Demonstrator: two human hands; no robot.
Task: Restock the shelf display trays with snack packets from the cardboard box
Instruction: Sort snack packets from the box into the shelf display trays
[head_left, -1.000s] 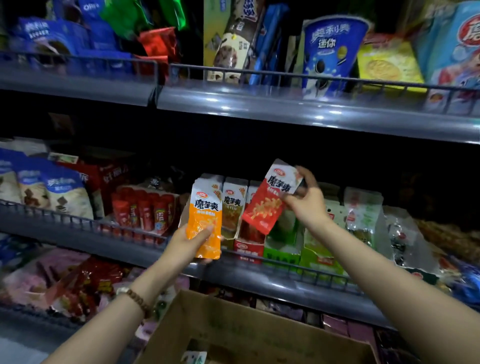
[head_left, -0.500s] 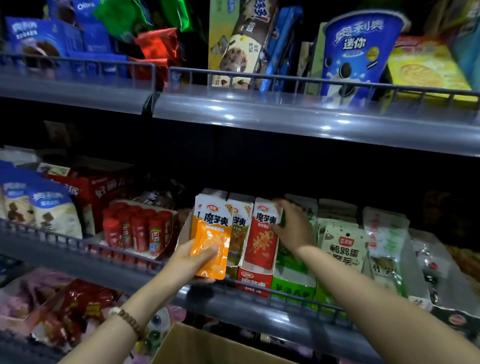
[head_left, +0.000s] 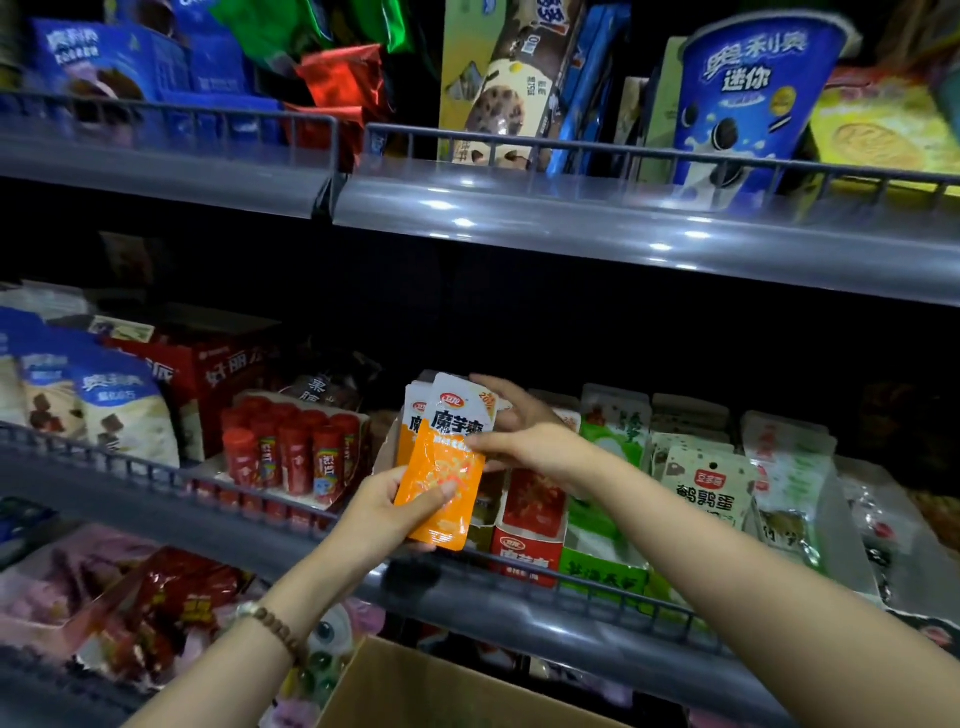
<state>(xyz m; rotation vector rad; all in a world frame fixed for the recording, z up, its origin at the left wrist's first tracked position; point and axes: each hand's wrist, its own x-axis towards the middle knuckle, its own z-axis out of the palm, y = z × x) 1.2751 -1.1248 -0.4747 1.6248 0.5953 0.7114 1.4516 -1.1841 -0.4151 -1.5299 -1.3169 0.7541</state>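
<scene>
- The left hand is gripping the lower end of a small stack of orange konjac snack packets, with its thumb lying across the front of the foremost packet and its fingers curled behind.
- The right hand is pinching the same stack by its right edge, thumb on the front near the middle and fingers reaching round behind the white top.
- The packets are standing upright and slightly fanned, so that a second white-and-orange top is showing just behind and to the left of the front one.
- The stack is being held in front of the middle shelf, above its wire rail and just left of the red display tray; whether it is touching any tray behind it cannot be told.
- A green display tray is standing right beside the red one, with quail-egg packets further to the right.
- A box of red tubes is sitting to the left of the held packets on the same shelf.
- The cardboard box is lying open at the bottom edge of the view, below both forearms.
- A wooden bead bracelet is circling the left wrist.
- On the upper shelf a blue Oreo mini cup is standing behind the rail.
</scene>
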